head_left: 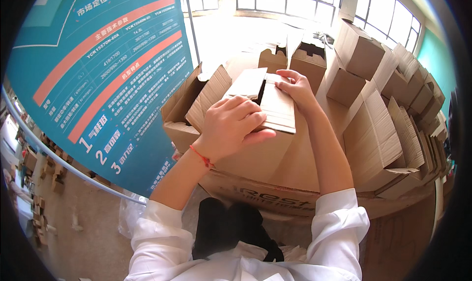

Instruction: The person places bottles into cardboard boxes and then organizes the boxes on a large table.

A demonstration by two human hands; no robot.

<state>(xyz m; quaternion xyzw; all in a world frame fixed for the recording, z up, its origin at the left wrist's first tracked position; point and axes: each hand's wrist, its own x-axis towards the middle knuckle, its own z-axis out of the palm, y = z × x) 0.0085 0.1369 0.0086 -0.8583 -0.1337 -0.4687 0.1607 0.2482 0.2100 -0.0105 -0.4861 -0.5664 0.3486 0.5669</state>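
Observation:
Between my two hands is a small brown cardboard box [279, 109], its top flaps partly folded and a dark gap showing between them. My left hand [232, 121] lies over the box's near left side, fingers curled on the cardboard; a red string bracelet circles that wrist. With thumb and fingers my right hand [295, 88] pinches the far right edge of a flap. Just left of the box stands an open carton [184, 106] with raised flaps. Whatever is inside the small box is hidden.
A large cardboard surface [295, 158] lies under my hands. Stacked cartons [361, 50] rise at the far right, and open cartons [378, 138] line the right side. A big teal printed banner [113, 84] on a metal frame leans at the left. Two cartons [307, 64] stand behind.

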